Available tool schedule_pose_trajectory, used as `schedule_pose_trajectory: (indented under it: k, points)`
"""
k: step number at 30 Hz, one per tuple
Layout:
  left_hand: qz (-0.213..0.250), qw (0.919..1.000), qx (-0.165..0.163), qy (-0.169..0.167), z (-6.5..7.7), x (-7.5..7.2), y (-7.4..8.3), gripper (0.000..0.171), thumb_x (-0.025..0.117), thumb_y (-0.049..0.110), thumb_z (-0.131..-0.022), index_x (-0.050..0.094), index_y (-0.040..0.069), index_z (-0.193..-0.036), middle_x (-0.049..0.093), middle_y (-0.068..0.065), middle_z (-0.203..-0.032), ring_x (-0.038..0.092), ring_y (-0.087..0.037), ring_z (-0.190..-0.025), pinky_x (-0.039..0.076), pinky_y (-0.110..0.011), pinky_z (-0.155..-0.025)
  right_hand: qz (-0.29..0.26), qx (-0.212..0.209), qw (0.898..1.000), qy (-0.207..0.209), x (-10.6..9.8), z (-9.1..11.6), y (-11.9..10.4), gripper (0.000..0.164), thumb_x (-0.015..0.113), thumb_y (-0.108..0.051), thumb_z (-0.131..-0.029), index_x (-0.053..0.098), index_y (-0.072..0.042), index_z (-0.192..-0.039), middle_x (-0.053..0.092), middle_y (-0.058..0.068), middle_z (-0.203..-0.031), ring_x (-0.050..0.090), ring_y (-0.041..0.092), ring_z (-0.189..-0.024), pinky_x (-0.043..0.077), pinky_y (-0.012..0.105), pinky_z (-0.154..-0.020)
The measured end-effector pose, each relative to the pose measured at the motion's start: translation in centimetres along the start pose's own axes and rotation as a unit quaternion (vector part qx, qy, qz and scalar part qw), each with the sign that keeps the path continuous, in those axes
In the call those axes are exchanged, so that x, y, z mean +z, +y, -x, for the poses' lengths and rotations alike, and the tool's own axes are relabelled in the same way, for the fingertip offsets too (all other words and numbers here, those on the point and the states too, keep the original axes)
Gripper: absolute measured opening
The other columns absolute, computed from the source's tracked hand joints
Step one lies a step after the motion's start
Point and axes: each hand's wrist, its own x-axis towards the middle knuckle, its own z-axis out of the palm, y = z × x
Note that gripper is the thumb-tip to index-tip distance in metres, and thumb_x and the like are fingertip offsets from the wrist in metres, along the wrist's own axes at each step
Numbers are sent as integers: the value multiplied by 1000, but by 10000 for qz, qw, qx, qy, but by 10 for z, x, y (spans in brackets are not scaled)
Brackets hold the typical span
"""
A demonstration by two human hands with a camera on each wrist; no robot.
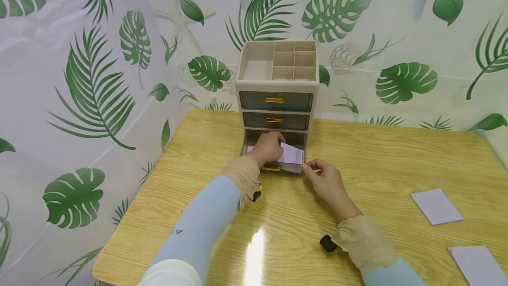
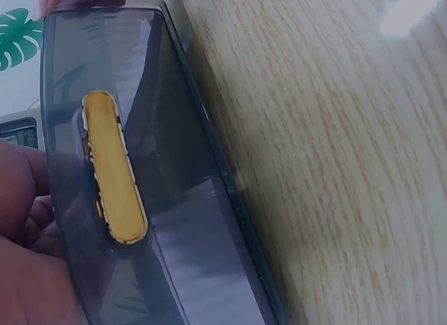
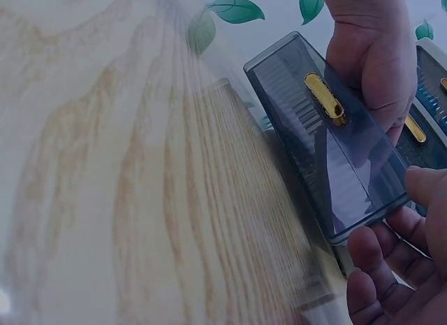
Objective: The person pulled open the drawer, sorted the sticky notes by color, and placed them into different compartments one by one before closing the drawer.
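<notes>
A beige desktop organizer stands against the wall, its bottom drawer pulled out. This drawer is smoky and see-through, with a gold handle. Light purple paper cards lie inside it, also seen through its front in both wrist views. My left hand reaches over the drawer front, among the cards; its fingertips are hidden, so a grip cannot be made out. At the front right corner my right hand pinches the drawer, thumb on the front and fingers around the edge and underneath.
Two more drawers with gold handles sit closed above, under a divided top tray. On the right of the wooden table lie a purple card and a purple stack. A leaf-patterned covering hangs behind.
</notes>
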Motion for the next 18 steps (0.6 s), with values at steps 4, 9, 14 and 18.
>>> schedule_pose_trajectory:
  k: [4, 9, 14, 18]
  points:
    - [-209, 9996, 50, 163, -1, 0, 0, 24, 59, 10, -90, 68, 13, -112, 66, -2, -108, 53, -24, -109, 45, -31, -83, 11, -5, 10000, 4, 0, 0, 0, 36, 60, -42, -94, 67, -7, -98, 66, 9, -90, 61, 16, -66, 47, 29, -57]
    - [-378, 9990, 39, 225, -2, 1, -1, 25, 61, 8, -87, 71, 12, -110, 68, -1, -106, 51, -27, -119, 45, -31, -91, 11, 8, 10000, 6, 0, 0, 0, 36, 60, -41, -95, 67, -6, -97, 66, 10, -91, 59, 14, -66, 46, 28, -57]
    - [-505, 9986, 35, 141, -3, 1, -2, 28, 59, 5, -87, 72, 10, -111, 69, -2, -109, 49, -29, -124, 44, -33, -97, 61, -38, 10000, 49, -1, 0, -1, 36, 60, -40, -95, 67, -5, -96, 66, 10, -92, 57, 13, -65, 45, 27, -57]
    - [-760, 9970, 79, 105, -4, 1, -2, 29, 57, 3, -85, 73, 9, -109, 68, -4, -114, 49, -31, -124, 43, -35, -99, 35, -44, 10000, 40, -1, 1, -1, 38, 60, -41, -95, 67, -4, -97, 65, 11, -92, 55, 13, -65, 44, 26, -57]
